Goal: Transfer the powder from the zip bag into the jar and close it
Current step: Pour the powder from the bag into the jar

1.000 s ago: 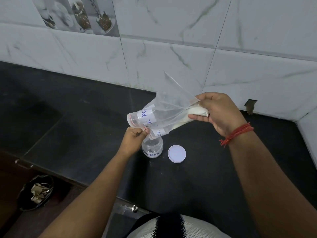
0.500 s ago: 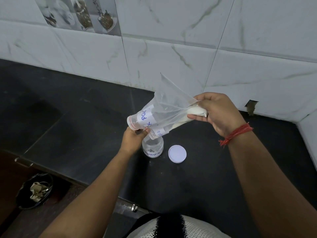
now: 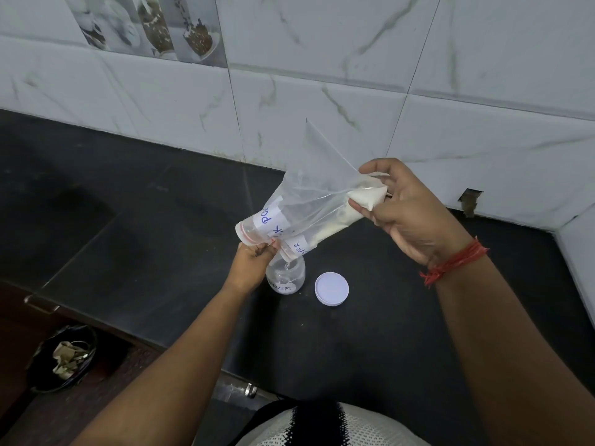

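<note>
A clear zip bag [image 3: 309, 204] with white labels and white powder in its raised corner is tilted down to the left. Its mouth sits over a small clear jar [image 3: 286, 277] standing open on the black counter. My left hand [image 3: 254, 259] pinches the bag's mouth edge right above the jar. My right hand [image 3: 405, 207] holds the bag's upper corner, where the powder is bunched. The jar's white lid [image 3: 331, 288] lies flat on the counter to the right of the jar.
The black counter [image 3: 161, 220] runs to a white marble-tiled wall [image 3: 322, 91] behind. Its front edge is near my body. Below the edge at the lower left stands a dark bin [image 3: 64, 358] with scraps.
The bag's mouth has dropped closer onto the jar's opening. My right hand has shifted its grip on the powder-filled corner, with its fingers spread more.
</note>
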